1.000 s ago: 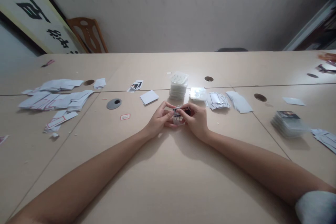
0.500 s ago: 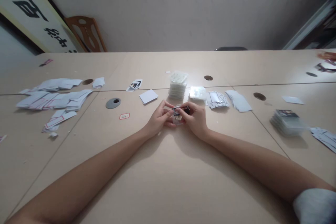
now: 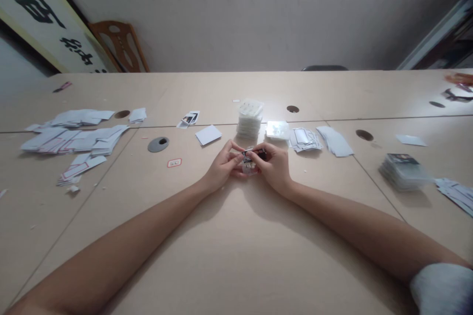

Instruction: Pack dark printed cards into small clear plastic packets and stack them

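Left hand and right hand pinch a clear case and dark card in a narrow grip, in from the desk's far edge. Seemingly card-fitting, though details blur; next calls for careful alignment.

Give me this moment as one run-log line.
left hand: holding small clear item, dark print; right hand: gripping same item; beyond: stack of clear cases; left of stack: white card

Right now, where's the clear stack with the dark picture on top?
In the head view, the stack stands on the right of the table, with a white card behind it and loose papers to its right.
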